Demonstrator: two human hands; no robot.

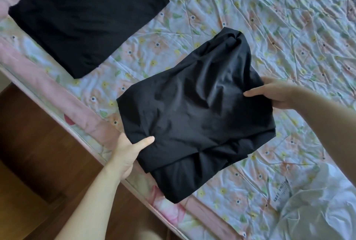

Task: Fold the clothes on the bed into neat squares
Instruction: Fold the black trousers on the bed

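A black garment (194, 116), partly folded and rumpled, lies in the middle of the bed near its front edge. My left hand (129, 153) grips its near left corner, thumb on top and fingers underneath. My right hand (277, 94) pinches its right edge, thumb over the cloth. A lower layer of the garment sticks out below the top fold. A second black garment (84, 18), folded into a flat square, lies at the upper left of the bed.
The bed wears a wrinkled floral sheet (269, 18) with a pink border (92, 124). A white garment (319, 207) with small printed text lies crumpled at the lower right. Brown wooden floor (38, 153) shows beyond the bed's edge at the lower left.
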